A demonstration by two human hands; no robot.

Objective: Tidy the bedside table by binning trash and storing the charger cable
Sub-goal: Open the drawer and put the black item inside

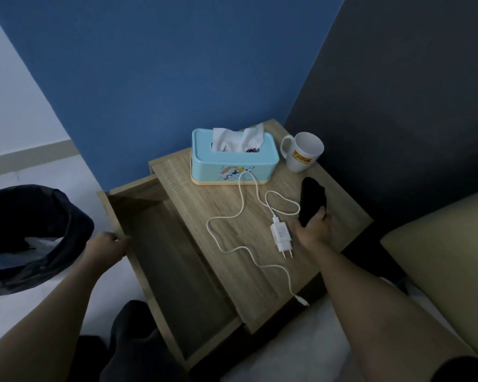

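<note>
A white charger plug (281, 236) lies on the wooden bedside table (213, 205), its white cable (239, 213) snaking from the tissue box down to the table's front edge. My right hand (313, 230) rests just right of the plug and grips the near end of a black sock-like cloth (312, 198). My left hand (108, 245) grips the front panel of the open drawer (174, 260), which looks empty inside. A bin lined with a black bag (36, 235) stands on the floor to the left.
A light-blue tissue box (233, 159) with tissue sticking out sits at the table's back. A white mug (302, 151) stands at the back right corner. A beige bed edge (439, 260) lies to the right, a blue wall behind.
</note>
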